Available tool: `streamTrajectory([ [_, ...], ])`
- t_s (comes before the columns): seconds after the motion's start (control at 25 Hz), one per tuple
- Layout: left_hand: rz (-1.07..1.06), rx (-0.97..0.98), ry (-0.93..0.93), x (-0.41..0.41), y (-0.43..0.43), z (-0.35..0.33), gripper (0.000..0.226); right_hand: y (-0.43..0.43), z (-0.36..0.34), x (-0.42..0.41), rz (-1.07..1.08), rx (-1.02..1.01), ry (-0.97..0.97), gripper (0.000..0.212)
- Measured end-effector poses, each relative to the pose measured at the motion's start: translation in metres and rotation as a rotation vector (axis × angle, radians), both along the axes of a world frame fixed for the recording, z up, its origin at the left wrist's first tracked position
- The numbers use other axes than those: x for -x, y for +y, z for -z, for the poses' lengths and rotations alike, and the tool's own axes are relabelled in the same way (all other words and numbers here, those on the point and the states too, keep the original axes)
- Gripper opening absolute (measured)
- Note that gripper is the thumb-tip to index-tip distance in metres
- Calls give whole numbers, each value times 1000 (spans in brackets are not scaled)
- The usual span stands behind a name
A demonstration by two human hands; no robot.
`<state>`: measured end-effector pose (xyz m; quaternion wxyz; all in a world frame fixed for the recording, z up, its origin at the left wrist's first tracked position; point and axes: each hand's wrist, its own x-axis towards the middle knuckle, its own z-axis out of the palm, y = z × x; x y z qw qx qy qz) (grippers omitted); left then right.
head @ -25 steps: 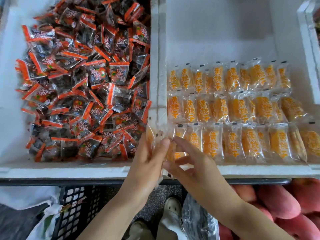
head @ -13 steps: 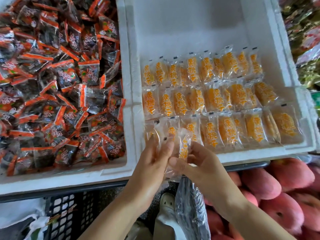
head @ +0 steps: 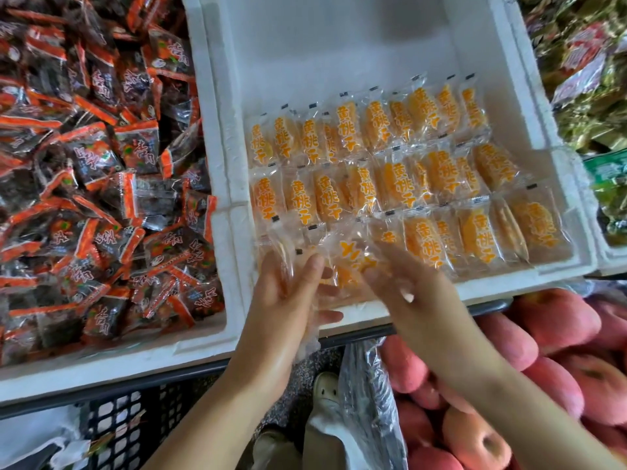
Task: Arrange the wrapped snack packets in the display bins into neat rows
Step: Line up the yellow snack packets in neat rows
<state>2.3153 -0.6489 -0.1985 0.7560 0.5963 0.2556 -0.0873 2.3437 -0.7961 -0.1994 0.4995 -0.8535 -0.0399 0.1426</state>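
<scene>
Yellow dried-peach packets point(head: 366, 164) lie in three rows across the near half of a white foam bin point(head: 339, 45). At the bin's front left corner, my left hand point(head: 288, 300) grips a small stack of these clear-wrapped packets point(head: 281, 262) upright between thumb and fingers. My right hand point(head: 407, 286) is blurred with motion just to its right, over the front row, its fingertips pinching one yellow packet point(head: 349, 262). The left foam bin point(head: 135, 361) holds a loose heap of orange-and-black packets point(head: 101, 164).
Peaches point(head: 549, 334) are piled below the bin at the right. A black plastic crate point(head: 129, 425) sits lower left, and a clear plastic bag point(head: 369, 401) hangs between my arms. Green and mixed packets point(head: 593, 96) fill another bin at the far right.
The view has swung right and closer. My right hand has moved right from the stack onto the front row, taking one packet along; my left hand keeps hold of the stack.
</scene>
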Motion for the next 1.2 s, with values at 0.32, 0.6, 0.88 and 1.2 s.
streamTrajectory([
  [0.32, -68, -107, 73, 5, 35, 4, 32, -17, -12, -55, -2, 65, -1, 8],
  [0.6, -52, -41, 34, 8, 34, 1, 35, 2, 5, -72, -189, 267, -123, 21],
  [0.88, -10, 31, 12, 11, 32, 3, 36, 12, 20, -85, -329, 296, -127, 24],
  [1.2, 33, 12, -1, 11, 24, 2, 40, -1, 25, -64, -331, 401, -533, 42],
])
